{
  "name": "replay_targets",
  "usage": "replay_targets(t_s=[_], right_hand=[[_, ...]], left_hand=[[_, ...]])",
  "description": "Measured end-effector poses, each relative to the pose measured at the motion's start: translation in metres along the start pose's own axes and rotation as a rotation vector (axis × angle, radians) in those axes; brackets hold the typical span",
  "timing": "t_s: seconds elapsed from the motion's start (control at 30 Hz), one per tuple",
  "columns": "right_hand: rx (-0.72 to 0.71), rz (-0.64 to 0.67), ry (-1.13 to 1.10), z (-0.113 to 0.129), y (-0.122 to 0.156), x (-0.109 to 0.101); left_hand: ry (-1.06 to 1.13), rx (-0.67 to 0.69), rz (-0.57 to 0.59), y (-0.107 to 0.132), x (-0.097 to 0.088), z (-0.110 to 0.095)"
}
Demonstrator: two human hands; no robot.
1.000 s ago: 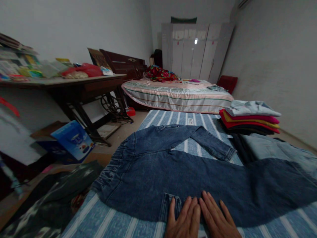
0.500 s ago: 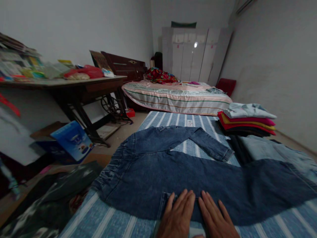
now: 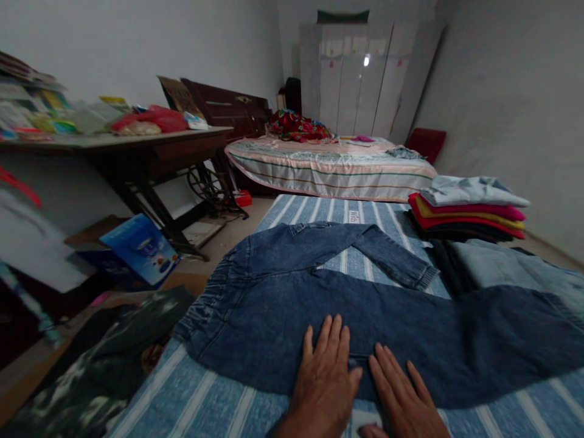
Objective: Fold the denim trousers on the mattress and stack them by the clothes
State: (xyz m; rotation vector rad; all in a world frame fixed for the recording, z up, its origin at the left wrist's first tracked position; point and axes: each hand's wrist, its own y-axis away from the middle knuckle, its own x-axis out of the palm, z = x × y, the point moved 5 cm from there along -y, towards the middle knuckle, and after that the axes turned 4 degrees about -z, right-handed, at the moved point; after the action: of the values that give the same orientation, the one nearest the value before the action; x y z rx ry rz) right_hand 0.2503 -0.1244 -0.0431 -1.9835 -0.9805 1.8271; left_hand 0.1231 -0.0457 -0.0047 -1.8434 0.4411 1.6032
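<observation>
A pair of dark blue jeans (image 3: pixel 274 316) with a gathered elastic waist lies spread on the striped blue bedding (image 3: pixel 228 407). The waist points left; one leg stretches out to the right, and the farther leg is bent with its cuff toward the right. My left hand (image 3: pixel 326 377) rests flat on the near leg, fingers apart and palm down. Close beside it, my right hand (image 3: pixel 404 389) also lies on the denim near its lower edge, with fingers stretched out. Neither hand grips the cloth.
A stack of folded clothes (image 3: pixel 469 210) stands at the right, with light-blue jeans (image 3: pixel 511 264) in front of it. Camouflage clothing (image 3: pixel 109 353) and a blue box (image 3: pixel 141 249) lie low on the left. A sewing-machine table (image 3: pixel 159 143) and another bed (image 3: pixel 328 170) are farther back.
My left hand has slid forward over the jeans, away from me, with its thumb now showing. My right hand stays in nearly the same place. The view has tilted slightly down.
</observation>
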Motion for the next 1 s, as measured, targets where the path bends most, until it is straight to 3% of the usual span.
replay_targets(t_s=[0.23,0.43,0.77,1.0], right_hand=[[-0.002,0.022,-0.004,0.004,-0.006,-0.012],[0.021,0.039,-0.029,0.004,-0.005,-0.012],[0.094,0.138,-0.042,0.006,-0.005,-0.019],[0.219,0.302,-0.093,0.006,-0.011,-0.027]], left_hand=[[0.1,-0.084,0.147,-0.015,-0.018,-0.007],[0.09,-0.087,0.1,-0.036,-0.009,-0.01],[0.087,-0.063,0.106,-0.035,-0.006,-0.009],[0.049,-0.056,0.103,-0.039,-0.002,-0.009]])
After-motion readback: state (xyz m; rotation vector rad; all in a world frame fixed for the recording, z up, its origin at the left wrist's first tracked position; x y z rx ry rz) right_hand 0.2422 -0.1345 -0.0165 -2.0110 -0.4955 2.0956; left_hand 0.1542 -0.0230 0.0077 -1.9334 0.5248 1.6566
